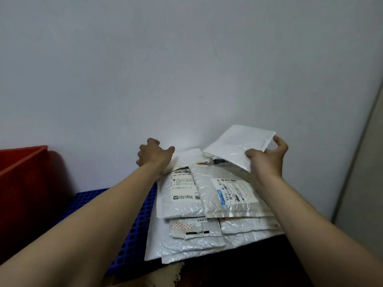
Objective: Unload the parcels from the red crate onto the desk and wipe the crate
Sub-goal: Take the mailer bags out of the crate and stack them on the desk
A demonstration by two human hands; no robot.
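Several white padded parcels (207,208) lie stacked on the dark desk (238,266) against the wall. My right hand (267,160) grips a blank white parcel (238,143) by its near right corner and holds it tilted above the back of the stack. At the stack's back left corner my left hand (154,154) has its fingers curled over the far edge of a parcel (187,155). The red crate (22,179) stands at the left edge of the view; its inside is hidden.
A blue perforated plastic panel (132,228) lies between the red crate and the parcels, partly under my left forearm. A pale wall rises right behind the stack. A beige vertical surface (360,183) borders the right side.
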